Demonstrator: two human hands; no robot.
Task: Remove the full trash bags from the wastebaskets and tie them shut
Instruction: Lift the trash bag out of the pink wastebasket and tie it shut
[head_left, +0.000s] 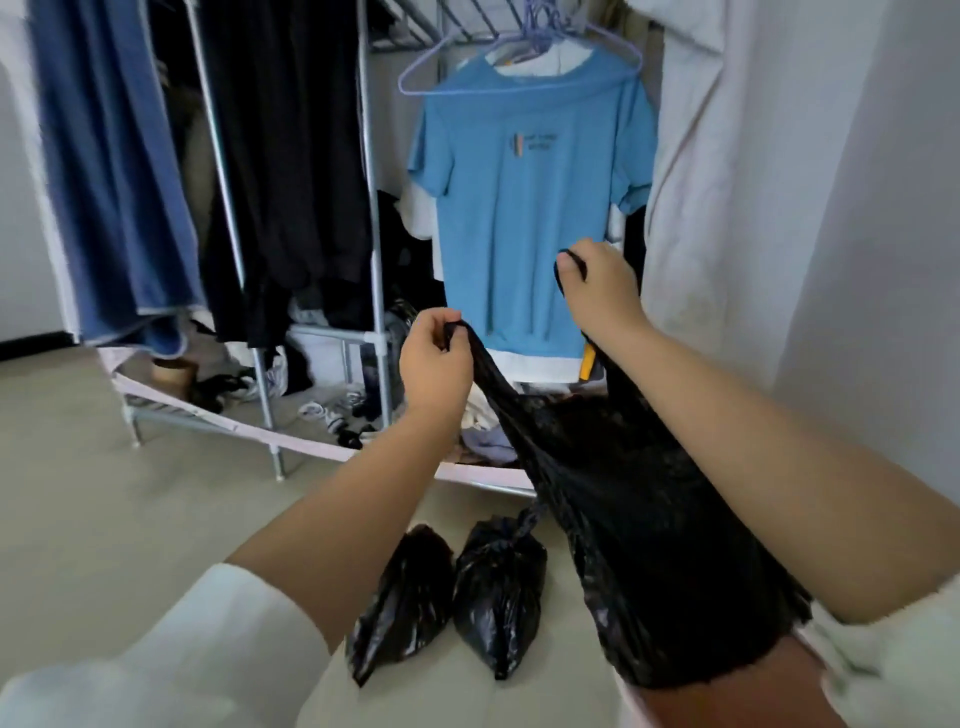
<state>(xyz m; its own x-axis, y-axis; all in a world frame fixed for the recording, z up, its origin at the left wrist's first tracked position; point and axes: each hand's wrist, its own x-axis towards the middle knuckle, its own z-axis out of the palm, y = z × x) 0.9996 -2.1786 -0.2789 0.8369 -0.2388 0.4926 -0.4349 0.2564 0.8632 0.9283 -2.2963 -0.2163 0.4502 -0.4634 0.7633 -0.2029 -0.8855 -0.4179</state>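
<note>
Your left hand (434, 364) and right hand (602, 288) each pinch closed on a handle of the thin black plastic trash bag (639, 525), stretching it taut above its wastebasket (barely visible) for knotting; two small tied black bags (457, 592) wait on the floor below

Black glossy trash bag (623, 519) held up; two more black tied bags (447, 592) on pale beige floor (104, 493). Light blue T-shirt (524, 218), small dark-and-orange chest print, white hem band, on lilac hanger (415, 78). Denim-blue garment (114, 171) at left, black clothes (291, 156) beside it. Silver-grey rack poles (371, 208). Off-white curtain (727, 182), white wall (883, 208). White sleeves (208, 649). Reddish-brown wastebasket (737, 696), pale rim.
</note>
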